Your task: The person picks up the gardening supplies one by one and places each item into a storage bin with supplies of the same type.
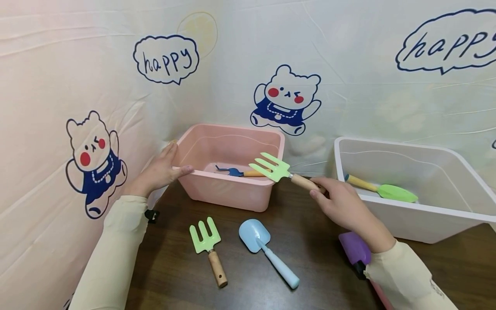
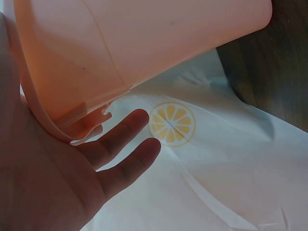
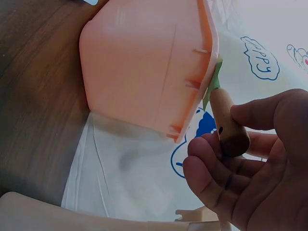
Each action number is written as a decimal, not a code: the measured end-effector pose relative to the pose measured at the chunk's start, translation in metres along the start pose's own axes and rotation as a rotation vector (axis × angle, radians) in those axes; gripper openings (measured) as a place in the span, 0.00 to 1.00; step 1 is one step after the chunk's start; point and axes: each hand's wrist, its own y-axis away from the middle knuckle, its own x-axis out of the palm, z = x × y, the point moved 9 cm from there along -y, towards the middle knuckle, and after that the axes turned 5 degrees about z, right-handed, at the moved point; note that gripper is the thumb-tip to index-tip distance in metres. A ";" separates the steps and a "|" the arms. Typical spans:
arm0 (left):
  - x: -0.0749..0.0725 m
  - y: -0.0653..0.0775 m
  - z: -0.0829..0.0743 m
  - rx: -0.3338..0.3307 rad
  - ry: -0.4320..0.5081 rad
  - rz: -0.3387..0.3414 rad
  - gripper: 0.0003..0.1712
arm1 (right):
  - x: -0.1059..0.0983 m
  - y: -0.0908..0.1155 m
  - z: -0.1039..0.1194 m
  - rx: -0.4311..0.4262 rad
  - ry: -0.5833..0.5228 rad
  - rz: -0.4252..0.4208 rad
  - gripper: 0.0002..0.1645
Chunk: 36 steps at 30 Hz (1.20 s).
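Observation:
My right hand point(image 1: 341, 200) pinches the wooden handle point(image 3: 228, 122) of a green hand fork point(image 1: 276, 168), whose tines are over the right end of a pink bin point(image 1: 226, 193). My left hand point(image 1: 156, 170) grips the bin's left rim, with the thumb over the front edge. Two of its fingers point(image 2: 127, 168) extend clear of the rim in the left wrist view. Inside the bin lies a blue tool with an orange handle point(image 1: 248, 173), partly hidden. A second green hand fork point(image 1: 207, 241) and a light blue trowel point(image 1: 255, 236) lie on the table before the bin.
A white bin point(image 1: 395, 219) stands at the right, holding a green trowel point(image 1: 395, 193) with a yellow handle. A purple shovel point(image 1: 354, 247) lies partly beneath the right forearm. Printed cloth point(image 1: 232, 86) hangs behind and at the left of the dark wooden table point(image 1: 174, 267).

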 end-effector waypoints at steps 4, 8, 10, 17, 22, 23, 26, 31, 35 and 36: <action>0.000 0.000 0.000 -0.002 -0.002 0.000 0.66 | 0.001 -0.005 0.001 -0.022 -0.011 0.014 0.15; 0.000 0.001 -0.003 0.008 -0.014 -0.002 0.66 | 0.003 -0.010 0.000 -0.024 -0.009 0.028 0.17; 0.000 0.002 -0.004 0.014 -0.016 -0.002 0.66 | 0.004 -0.013 0.000 -0.017 -0.009 0.034 0.17; 0.000 0.002 -0.002 0.005 -0.010 -0.002 0.65 | 0.008 -0.023 -0.001 0.012 -0.037 0.061 0.18; 0.000 0.001 -0.003 0.005 -0.009 0.002 0.66 | 0.010 -0.030 0.001 0.023 -0.036 0.085 0.19; 0.001 0.001 -0.003 0.007 -0.009 0.003 0.66 | 0.011 -0.031 0.001 0.030 -0.037 0.091 0.19; 0.001 0.001 -0.003 0.006 -0.010 0.008 0.66 | 0.011 -0.034 0.000 0.050 -0.036 0.105 0.20; 0.000 0.001 -0.001 -0.009 -0.007 0.009 0.66 | 0.013 -0.040 -0.002 0.067 -0.031 0.135 0.20; 0.001 0.001 -0.001 -0.012 -0.008 0.012 0.65 | 0.015 -0.044 -0.003 0.077 -0.012 0.157 0.20; 0.001 0.001 -0.001 -0.012 -0.009 0.011 0.65 | 0.016 -0.045 -0.004 0.080 -0.006 0.165 0.20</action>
